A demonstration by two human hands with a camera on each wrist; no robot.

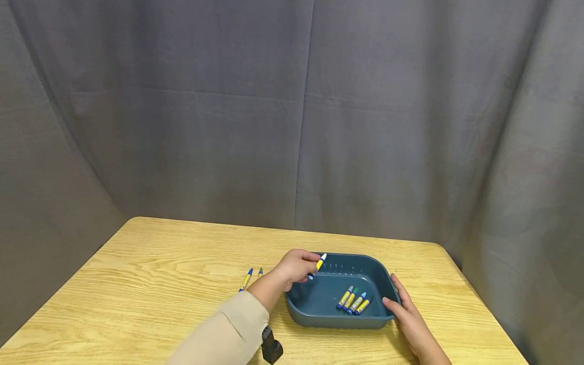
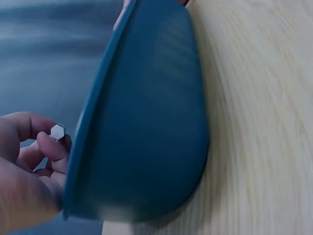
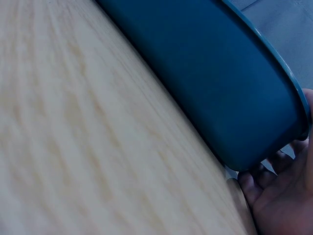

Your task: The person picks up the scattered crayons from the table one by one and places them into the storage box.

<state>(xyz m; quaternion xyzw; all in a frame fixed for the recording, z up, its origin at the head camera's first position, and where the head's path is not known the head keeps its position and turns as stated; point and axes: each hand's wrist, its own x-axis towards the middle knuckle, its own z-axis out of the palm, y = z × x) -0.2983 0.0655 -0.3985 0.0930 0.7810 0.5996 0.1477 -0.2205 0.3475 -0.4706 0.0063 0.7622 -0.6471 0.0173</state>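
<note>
A dark blue plastic tray [image 1: 385,284] sits on the wooden table, with several yellow-and-blue markers [image 1: 354,301] lying inside at its near right. My left hand [image 1: 296,267] hovers over the tray's left rim and pinches one marker [image 1: 318,264], white cap pointing up and away. In the left wrist view the fingers [image 2: 46,147] curl round that marker's hexagonal end [image 2: 57,132] beside the tray's outer wall [image 2: 146,122]. My right hand [image 1: 403,306] rests with straight fingers against the tray's right near corner; the right wrist view shows those fingers [image 3: 266,183] by the tray wall [image 3: 220,73].
Two more markers [image 1: 250,278] lie on the table left of the tray, just beyond my left forearm. A black wrist-mounted device [image 1: 271,347] shows under the beige sleeve [image 1: 223,332]. Grey curtain surrounds the table; the table's edges are at left, right and far side.
</note>
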